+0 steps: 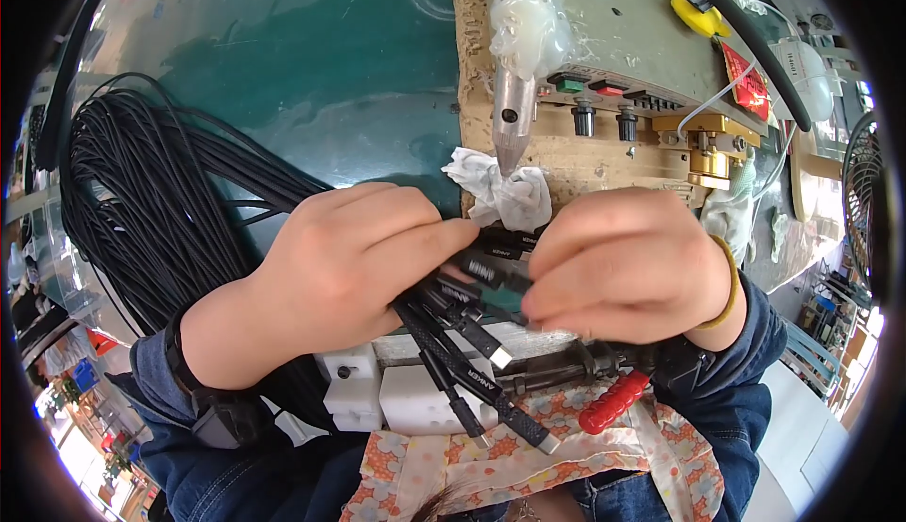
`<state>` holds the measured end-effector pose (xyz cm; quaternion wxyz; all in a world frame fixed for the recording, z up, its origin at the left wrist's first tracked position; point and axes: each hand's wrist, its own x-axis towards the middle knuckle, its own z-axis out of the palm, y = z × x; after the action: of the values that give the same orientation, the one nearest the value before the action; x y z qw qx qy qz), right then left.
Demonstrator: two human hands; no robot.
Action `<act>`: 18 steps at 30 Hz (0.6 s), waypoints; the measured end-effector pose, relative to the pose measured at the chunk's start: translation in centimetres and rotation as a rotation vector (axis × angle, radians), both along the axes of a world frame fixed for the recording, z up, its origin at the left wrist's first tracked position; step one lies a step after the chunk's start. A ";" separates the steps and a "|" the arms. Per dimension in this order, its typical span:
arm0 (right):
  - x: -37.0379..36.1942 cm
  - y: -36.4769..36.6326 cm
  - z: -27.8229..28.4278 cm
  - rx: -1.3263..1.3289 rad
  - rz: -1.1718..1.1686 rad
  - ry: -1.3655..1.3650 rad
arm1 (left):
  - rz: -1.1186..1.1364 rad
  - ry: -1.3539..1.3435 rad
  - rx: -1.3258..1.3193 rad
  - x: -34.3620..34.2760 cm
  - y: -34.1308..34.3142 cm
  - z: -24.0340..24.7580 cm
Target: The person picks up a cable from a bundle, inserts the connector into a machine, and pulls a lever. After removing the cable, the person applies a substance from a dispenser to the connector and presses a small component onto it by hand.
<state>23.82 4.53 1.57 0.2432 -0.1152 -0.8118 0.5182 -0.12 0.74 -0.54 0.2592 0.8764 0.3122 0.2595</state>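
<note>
My left hand (349, 272) grips a bunch of black braided cables (453, 333) whose plug ends fan out downward. The cables trail from a large black bundle (151, 210) on the left. My right hand (628, 267) pinches one black cable plug (495, 272) between thumb and fingers, right beside the left fingertips. Both hands are just below a metal pointed nozzle (512, 107) caked with whitish glue, with a crumpled white tissue (505, 192) under its tip.
A machine panel (623, 107) with knobs, coloured buttons and a brass fitting sits behind the nozzle. White plastic blocks (396, 395) and a red-handled clamp (613, 399) lie near my lap, over a floral apron. The green tabletop (311, 59) spreads at upper left.
</note>
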 end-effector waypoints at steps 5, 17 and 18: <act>0.3 0.0 -0.6 -0.157 -0.168 -0.193 | 0.055 -0.022 0.018 -0.1 -0.2 0.6; -1.1 0.2 -1.2 -0.982 -0.454 -0.111 | 0.230 0.134 0.317 0.3 -0.4 0.1; -1.1 0.3 -1.1 -1.016 -0.455 -0.089 | 0.233 0.119 0.334 0.3 -0.4 0.1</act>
<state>22.72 4.78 0.47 0.2284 -0.4122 -0.4239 0.7735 0.16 0.33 -0.47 0.0596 0.8788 0.3790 0.2836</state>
